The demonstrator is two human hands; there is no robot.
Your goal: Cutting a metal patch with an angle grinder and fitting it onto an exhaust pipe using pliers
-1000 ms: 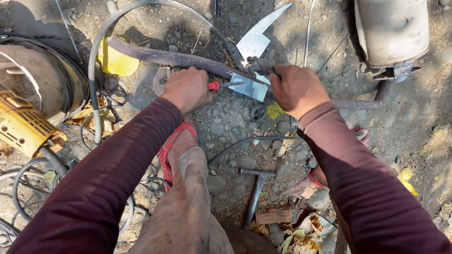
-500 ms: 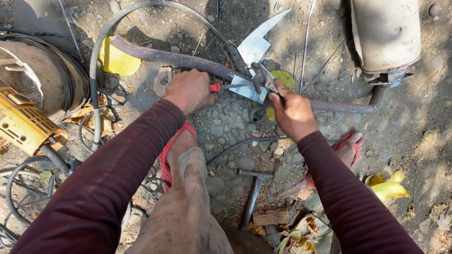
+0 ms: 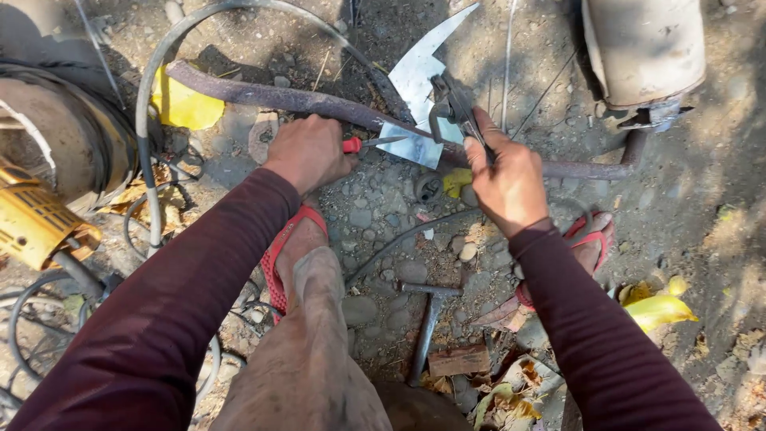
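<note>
A person crouches over stony ground, a bare knee [image 3: 311,359] nearest the camera and 2 feet in red sandals [image 3: 281,254] planted on the gravel. Between the feet lies a hammer [image 3: 427,319] beside a small brick fragment [image 3: 459,361], with dry yellow leaves [image 3: 658,307] to the right. Beyond the knee, both arms in dark maroon sleeves [image 3: 167,303] reach forward. The left hand [image 3: 309,152] is clenched around a red-handled tool [image 3: 369,144], its thin metal tip touching a small cut piece of sheet metal [image 3: 411,148]. The right hand [image 3: 507,179] has its grip closed on dark locking pliers [image 3: 455,108], which clamp the metal sheet. That sheet lies against a rusty curved pipe [image 3: 287,97] running across the ground, and a larger pointed sheet [image 3: 427,64] rises just behind it. A grey hose [image 3: 148,136] loops past on the left near a yellow machine [image 3: 36,223]. Farther right stands a dented metal canister [image 3: 646,48].
</note>
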